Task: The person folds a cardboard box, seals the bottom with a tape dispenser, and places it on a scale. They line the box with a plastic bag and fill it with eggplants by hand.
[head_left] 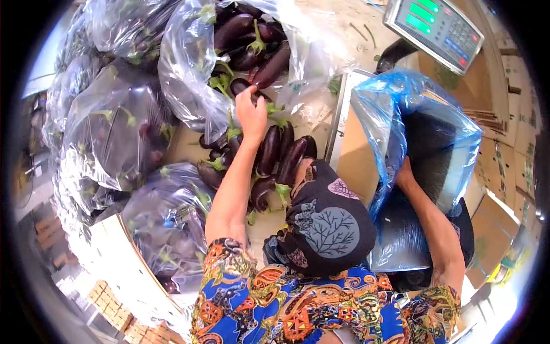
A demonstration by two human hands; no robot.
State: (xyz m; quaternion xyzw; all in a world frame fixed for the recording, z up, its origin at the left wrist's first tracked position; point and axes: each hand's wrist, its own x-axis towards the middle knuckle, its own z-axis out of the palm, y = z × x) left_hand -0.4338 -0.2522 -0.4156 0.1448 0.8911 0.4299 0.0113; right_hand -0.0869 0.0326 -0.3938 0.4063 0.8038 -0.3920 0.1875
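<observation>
Against the left hand (251, 116), dark eggplants (273, 65) lie inside a clear bag (182, 74).

Left hand (251, 116) touching eggplant (239, 86) at clear plastic bag's (192, 71) mouth, 11 o'clock. Right hand (405, 174) touching blue plastic liner (375, 94), 3 o'clock, fingers hidden. Scale display (438, 31) glowing green, 1:30.

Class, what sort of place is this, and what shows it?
Probably a produce packing area: eggplants lie loose and in clear bags, with a lit digital scale and an open blue bag close by.
</observation>
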